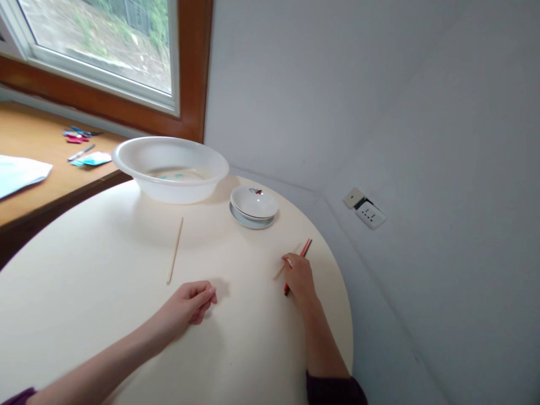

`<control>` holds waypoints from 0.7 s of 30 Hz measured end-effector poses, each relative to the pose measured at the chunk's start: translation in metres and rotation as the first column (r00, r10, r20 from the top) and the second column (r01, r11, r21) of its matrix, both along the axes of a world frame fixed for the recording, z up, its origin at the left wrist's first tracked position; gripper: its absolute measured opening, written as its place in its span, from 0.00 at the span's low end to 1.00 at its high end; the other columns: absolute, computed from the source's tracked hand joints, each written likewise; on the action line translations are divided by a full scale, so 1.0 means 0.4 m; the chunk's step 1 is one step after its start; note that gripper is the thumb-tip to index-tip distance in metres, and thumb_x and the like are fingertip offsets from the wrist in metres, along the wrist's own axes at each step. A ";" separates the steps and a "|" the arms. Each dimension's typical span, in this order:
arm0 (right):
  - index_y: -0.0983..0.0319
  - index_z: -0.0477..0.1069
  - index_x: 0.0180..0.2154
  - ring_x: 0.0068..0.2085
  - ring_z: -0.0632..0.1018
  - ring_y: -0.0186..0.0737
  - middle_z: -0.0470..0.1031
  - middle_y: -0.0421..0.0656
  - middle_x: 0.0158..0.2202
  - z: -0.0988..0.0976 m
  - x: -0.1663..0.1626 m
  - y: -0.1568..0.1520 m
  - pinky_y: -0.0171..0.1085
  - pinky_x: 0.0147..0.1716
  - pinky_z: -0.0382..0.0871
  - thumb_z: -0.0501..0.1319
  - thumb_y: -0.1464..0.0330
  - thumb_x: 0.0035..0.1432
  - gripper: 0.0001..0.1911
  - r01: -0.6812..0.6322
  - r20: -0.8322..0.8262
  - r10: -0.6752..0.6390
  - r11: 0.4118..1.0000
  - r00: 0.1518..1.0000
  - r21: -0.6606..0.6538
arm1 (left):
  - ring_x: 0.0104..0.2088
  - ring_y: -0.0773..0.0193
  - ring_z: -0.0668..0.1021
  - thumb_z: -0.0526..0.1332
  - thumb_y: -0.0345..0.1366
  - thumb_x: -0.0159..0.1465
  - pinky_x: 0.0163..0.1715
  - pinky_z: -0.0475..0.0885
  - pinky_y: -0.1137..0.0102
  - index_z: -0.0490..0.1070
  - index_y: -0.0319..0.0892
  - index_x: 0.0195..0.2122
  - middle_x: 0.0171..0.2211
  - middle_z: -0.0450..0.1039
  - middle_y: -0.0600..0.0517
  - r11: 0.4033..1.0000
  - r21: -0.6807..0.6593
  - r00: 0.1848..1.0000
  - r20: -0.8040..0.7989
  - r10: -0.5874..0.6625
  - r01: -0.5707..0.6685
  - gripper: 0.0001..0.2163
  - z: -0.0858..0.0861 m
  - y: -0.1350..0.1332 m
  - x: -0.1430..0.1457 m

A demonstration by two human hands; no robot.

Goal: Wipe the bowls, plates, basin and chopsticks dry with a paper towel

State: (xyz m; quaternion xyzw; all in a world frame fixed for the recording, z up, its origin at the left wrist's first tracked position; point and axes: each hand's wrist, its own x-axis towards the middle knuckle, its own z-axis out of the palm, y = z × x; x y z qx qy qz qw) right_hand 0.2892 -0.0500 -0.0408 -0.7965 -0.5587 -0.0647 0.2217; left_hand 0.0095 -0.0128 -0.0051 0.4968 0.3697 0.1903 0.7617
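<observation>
Red chopsticks (304,250) lie at table's 4 o'clock edge, under the right hand (300,281), tips pointing to 1 o'clock. Fingers curl onto them and a pale wooden stick (280,271) just beside; whether the grip is closed, cannot tell. Judged light, stiff, thin, smooth, likely to roll; best pinched near mid-length, both together. Left hand (190,304) rests loosely curled on the round table (105,270), holding nothing. A lone wooden chopstick (175,250) lies at its 11 o'clock. Small white bowl (254,203) on a saucer at 12, white plastic basin (171,169) beyond.
</observation>
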 end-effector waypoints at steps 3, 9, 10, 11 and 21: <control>0.62 0.74 0.31 0.35 0.77 0.42 0.78 0.46 0.31 -0.004 0.006 -0.002 0.39 0.40 0.67 0.53 0.79 0.47 0.14 0.027 0.002 -0.027 1.000 1.000 0.008 | 0.14 0.77 0.51 0.61 0.56 0.43 0.17 0.43 0.74 0.62 0.39 0.18 0.11 0.50 0.63 1.000 0.007 1.000 -0.010 0.002 -0.002 0.22 0.003 0.000 0.000; 0.62 0.74 0.31 0.35 0.77 0.43 0.78 0.46 0.32 -0.012 0.015 -0.006 0.39 0.38 0.68 0.53 0.78 0.48 0.13 0.045 0.011 -0.045 0.998 0.999 0.033 | 0.14 0.76 0.50 0.61 0.55 0.44 0.17 0.44 0.74 0.62 0.40 0.18 0.11 0.49 0.63 1.000 0.017 1.000 -0.008 0.002 -0.002 0.21 0.009 -0.002 -0.003; 0.62 0.74 0.31 0.36 0.77 0.43 0.78 0.46 0.32 -0.014 0.017 -0.006 0.39 0.38 0.68 0.53 0.78 0.48 0.13 0.047 0.013 -0.048 0.998 0.999 0.038 | 0.14 0.76 0.50 0.61 0.55 0.44 0.17 0.44 0.74 0.62 0.40 0.18 0.11 0.49 0.63 1.000 0.016 1.000 -0.007 0.002 -0.002 0.21 0.010 -0.002 -0.004; 0.62 0.74 0.31 0.36 0.77 0.43 0.77 0.47 0.32 -0.015 0.019 -0.007 0.39 0.37 0.68 0.53 0.78 0.49 0.12 0.050 0.015 -0.051 0.998 0.999 0.043 | 0.14 0.76 0.50 0.61 0.55 0.44 0.18 0.44 0.74 0.62 0.40 0.18 0.11 0.49 0.63 1.000 0.015 1.000 -0.008 0.004 -0.004 0.21 0.010 -0.002 -0.004; 0.61 0.74 0.30 0.33 0.76 0.42 0.76 0.45 0.27 -0.025 0.036 -0.012 0.38 0.35 0.67 0.53 0.77 0.48 0.13 0.084 0.058 -0.089 0.993 0.994 0.079 | 0.14 0.76 0.50 0.60 0.55 0.45 0.18 0.44 0.74 0.63 0.40 0.19 0.11 0.49 0.63 1.000 0.025 1.000 -0.016 -0.004 0.004 0.20 0.002 0.002 -0.004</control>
